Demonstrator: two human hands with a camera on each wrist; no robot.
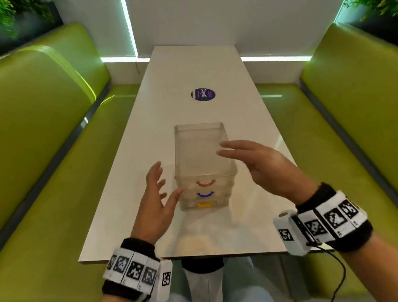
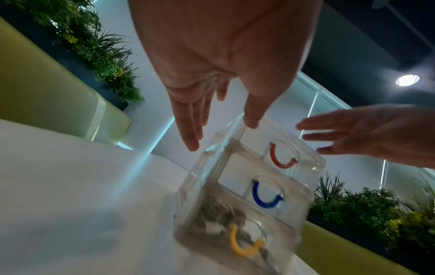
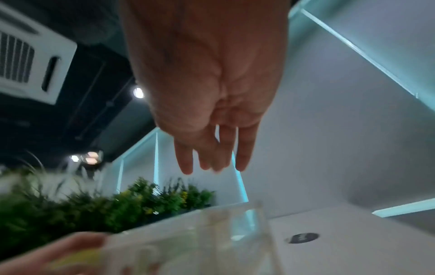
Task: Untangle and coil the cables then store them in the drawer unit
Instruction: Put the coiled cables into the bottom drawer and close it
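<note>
Booth with green padded benches [image 1: 37,130] down the left and right of the frame, a long white table [image 1: 127,156] running up the middle, plants in both upper corners; a round purple sticker [image 1: 203,94] sits on the table above centre. The clear drawer unit [image 1: 202,150] stands at centre frame on the table, three drawers stacked, all pushed in; red handle [image 1: 205,183] on top, blue handle [image 1: 205,194] in the middle, yellow handle [image 1: 204,204] at the bottom. In the left wrist view I see grey cables [image 2: 212,214] bunched inside the bottom drawer, blurred, so I cannot tell how neatly they are coiled. My left hand [image 1: 156,201] is spread wide, fingers straight, just left of the unit's front corner, holding nothing; whether the thumb touches the plastic I cannot tell. My right hand [image 1: 263,164] is also wide and flat, fingers extended over the unit's right top edge, holding nothing. Both wrists carry bands with black-and-white markers.
</note>
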